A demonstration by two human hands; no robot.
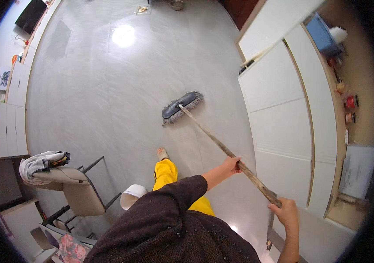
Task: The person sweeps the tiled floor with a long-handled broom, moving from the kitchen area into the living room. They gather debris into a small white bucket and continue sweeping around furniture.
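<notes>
A dust mop with a long wooden handle reaches from my hands out to the floor ahead. Its head is a dark oval plate fringed with grey strands, lying against the pale floor. Partway along the handle, my left hand is closed around the wood. My right hand grips the same handle close to its upper end, further right and nearer to me. Part of each hand's fingers is hidden behind the handle or palm.
White cabinets line the right side. A chair with clothes on its back stands at left, beside a white bin. My bare foot is on the shiny grey floor. At the far end sits a bowl.
</notes>
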